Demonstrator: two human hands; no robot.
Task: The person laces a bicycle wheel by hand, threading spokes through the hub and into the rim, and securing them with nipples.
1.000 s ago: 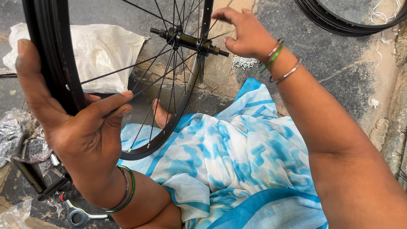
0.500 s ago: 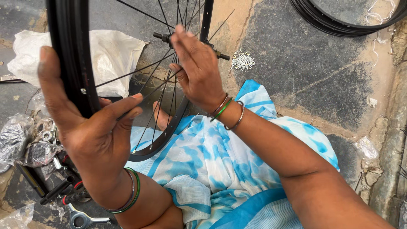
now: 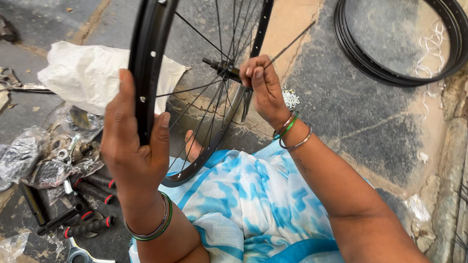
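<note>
A black bicycle wheel rim [image 3: 148, 53] with thin metal spokes stands upright in front of me. My left hand [image 3: 132, 151] grips the near side of the rim, thumb on one face and fingers on the other. At the centre is the hub [image 3: 222, 66]. My right hand [image 3: 263, 87] is at the hub, pinching a loose spoke [image 3: 292, 43] that sticks up to the right, with several more spokes hanging under the fingers. Both wrists wear bangles. My lap is covered by blue and white cloth [image 3: 248, 204].
A white sack [image 3: 87, 75] lies at the left. Black handlebar grips with red ends [image 3: 92, 192], plastic bags of metal parts [image 3: 44, 165] and a spanner [image 3: 80, 253] lie at lower left. Spare black rims [image 3: 390, 73] rest at upper right. A small pile of nipples [image 3: 291, 99] lies on the stone.
My right hand has come back from above the hub down to the hub and now holds a spoke. The view has shifted, with the wheel and left hand more central.
</note>
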